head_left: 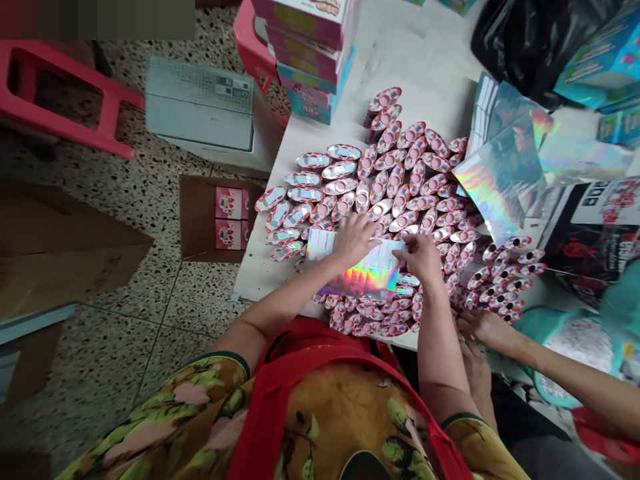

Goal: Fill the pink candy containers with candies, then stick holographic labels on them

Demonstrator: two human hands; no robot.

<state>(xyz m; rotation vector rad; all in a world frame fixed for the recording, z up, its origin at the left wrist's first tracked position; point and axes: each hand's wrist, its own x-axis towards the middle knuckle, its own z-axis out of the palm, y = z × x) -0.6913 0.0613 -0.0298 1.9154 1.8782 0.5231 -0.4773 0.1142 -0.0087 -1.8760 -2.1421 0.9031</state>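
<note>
A shiny holographic sheet (367, 277) with a pale striped strip along its far edge lies over many small oval pink-and-red containers (395, 180) standing on the white table (420, 40). My left hand (355, 239) rests on the sheet's far edge, its fingers bent over the strip. At the sheet's right end my right hand (423, 257) pinches the corner between thumb and fingers. Containers at the left have silvery tops, while most others show round pink centres. More holographic sheets (505, 160) are piled to the right of the containers.
Stacked pink and blue boxes (310, 60) stand at the table's far left corner. Another person's hands (487, 333) work at the right, near a teal basin (575, 347). A black bag (540, 40) lies far right. On the floor are an open carton (197, 220) and a red stool (107, 107).
</note>
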